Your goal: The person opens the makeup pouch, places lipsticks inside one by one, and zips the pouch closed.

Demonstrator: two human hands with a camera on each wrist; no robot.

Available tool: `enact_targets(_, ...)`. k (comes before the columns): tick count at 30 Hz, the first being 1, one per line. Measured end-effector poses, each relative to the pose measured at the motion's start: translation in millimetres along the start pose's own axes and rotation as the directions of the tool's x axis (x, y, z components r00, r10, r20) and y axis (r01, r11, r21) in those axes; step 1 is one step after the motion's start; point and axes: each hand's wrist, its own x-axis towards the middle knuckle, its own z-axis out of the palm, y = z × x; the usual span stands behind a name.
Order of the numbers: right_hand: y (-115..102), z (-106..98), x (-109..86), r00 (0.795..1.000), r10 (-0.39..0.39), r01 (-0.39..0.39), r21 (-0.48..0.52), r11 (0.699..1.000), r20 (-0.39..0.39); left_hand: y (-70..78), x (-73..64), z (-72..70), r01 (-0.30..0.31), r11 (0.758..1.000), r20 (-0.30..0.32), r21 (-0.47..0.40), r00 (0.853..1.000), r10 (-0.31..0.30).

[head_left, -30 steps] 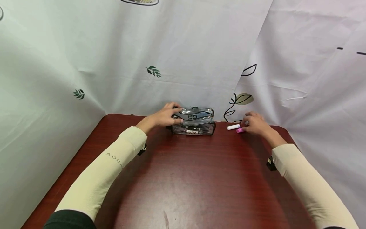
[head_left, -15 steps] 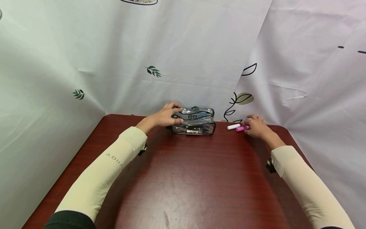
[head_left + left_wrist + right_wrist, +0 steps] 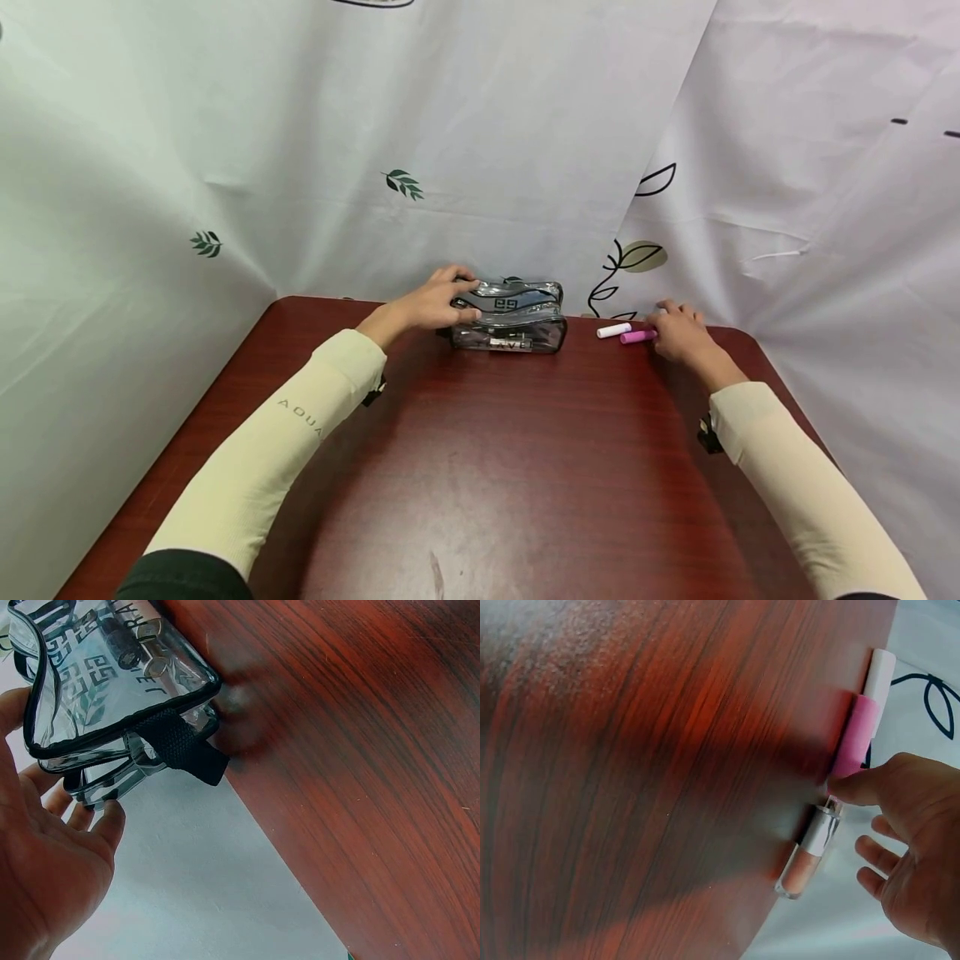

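Note:
A clear zip pouch (image 3: 510, 318) with black trim stands at the table's back edge, small cosmetic items showing through its side. My left hand (image 3: 435, 304) grips its left end, thumb on the near side and fingers behind, beside a black strap tab (image 3: 184, 746). To the right, a pink tube (image 3: 855, 735) lies on the table; my right hand (image 3: 681, 333) pinches its right end between thumb and a hidden finger. The other fingers curl loosely. A white tube (image 3: 881, 679) lies along its far end. By the thumb is a lip gloss (image 3: 810, 851) with a silver collar and peach contents.
The dark red wooden table (image 3: 495, 467) ends right behind the pouch and tubes. A white cloth wall (image 3: 480, 150) with printed leaves rises there and encloses both sides.
My right hand has shifted slightly right along the pink tube, and more of the tube shows. The pink tube has turned a little and moved slightly right. My left hand stays at the pouch.

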Motion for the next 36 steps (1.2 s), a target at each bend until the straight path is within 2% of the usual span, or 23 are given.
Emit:
enact_targets(17,0,4,-1.9,1.000,-0.029,0.029,-0.045,0.999,-0.007,1.1,-0.8,-1.9,0.000,1.000,0.008,0.026,1.000,0.000)
enact_targets(24,7,4,-5.8,0.998,-0.068,0.067,-0.040,0.997,-0.014,0.6,-1.2,-2.2,0.002,1.000,0.011,0.022,1.000,-0.002)
enact_targets(25,8,3,-6.1,0.997,-0.071,0.070,-0.044,0.997,-0.011,-12.9,7.1,3.0,-0.012,1.000,0.011,0.023,1.000,0.012)
enact_targets(27,9,3,-6.3,0.997,-0.073,0.072,-0.045,0.996,-0.006,-15.9,9.1,4.0,-0.015,1.000,0.015,0.019,1.000,0.015)
enact_targets(31,12,1,-5.7,0.997,-0.074,0.074,-0.043,0.996,0.001,-72.2,45.0,26.1,-0.055,0.998,-0.005,0.033,0.998,0.055)
enact_targets(32,12,0,-5.7,0.997,-0.073,0.073,-0.042,0.996,0.002,-72.8,46.2,26.7,-0.045,0.998,-0.010,0.034,0.999,0.046)
enact_targets(34,13,-2,-5.8,0.997,-0.072,0.072,-0.035,0.997,-0.001,-98.3,64.0,37.1,-0.045,0.998,-0.024,0.047,0.999,0.046)
enact_targets(36,11,-5,-6.5,0.997,-0.072,0.072,-0.034,0.997,-0.005,-97.3,64.5,36.8,-0.028,0.999,-0.025,0.036,0.999,0.029)
